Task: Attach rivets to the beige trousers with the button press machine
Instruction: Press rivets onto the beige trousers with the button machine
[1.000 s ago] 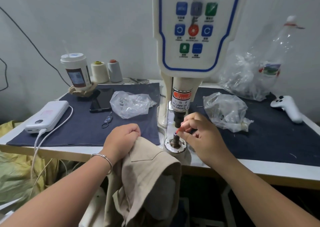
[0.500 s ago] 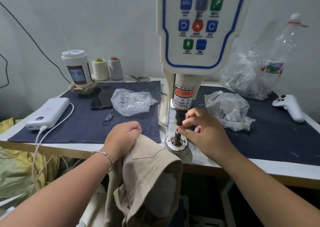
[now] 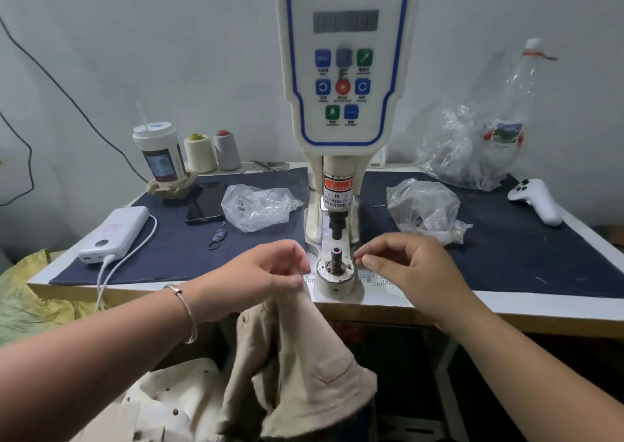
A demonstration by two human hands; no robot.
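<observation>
1. Press (image 3: 342, 80): upright at table's (image 3: 506, 301) front edge; upper punch (image 3: 337, 227) directly above lower die post (image 3: 337, 255), gap between them bare. Small dark piece apparently seated on post top; too small to confirm as rivet.
2. Trousers (image 3: 304, 367): beige, hanging below table edge, front-left of die base; pocket flap showing. Fabric not yet over the post.
3. Left hand (image 3: 270, 271): just left of die base, fingers pinched shut on trousers' top edge. Nearer hand to the fabric.
4. Right hand (image 3: 405, 266): just right of post, loosely curled, thumb and forefinger close together; anything held between them, cannot tell.
5. Key relation: post stands vertical between the hands; fabric lies below and left, so likely next move is up and rightward onto post, led by left hand.
6. Risk, judged: fingers near punch line.
</observation>
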